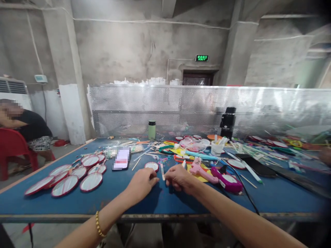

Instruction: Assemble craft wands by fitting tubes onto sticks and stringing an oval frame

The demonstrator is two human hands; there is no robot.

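Close together over the blue table, my two hands work near its front half. My right hand has its fingers pinched at the lower end of a flat pale wooden stick. Just left of the stick, my left hand is curled, thumb against fingers; whatever it may hold is hidden. Behind its fingertips lies a small round white disc with a red rim. A pink glue gun and a purple tool lie right of my right hand, partly on yellow sheets.
Several red-rimmed discs are piled at left, near a phone. Sticks, coloured strips and a cup clutter the back right. A green bottle and black flask stand before the perforated metal screen. A person sits far left.
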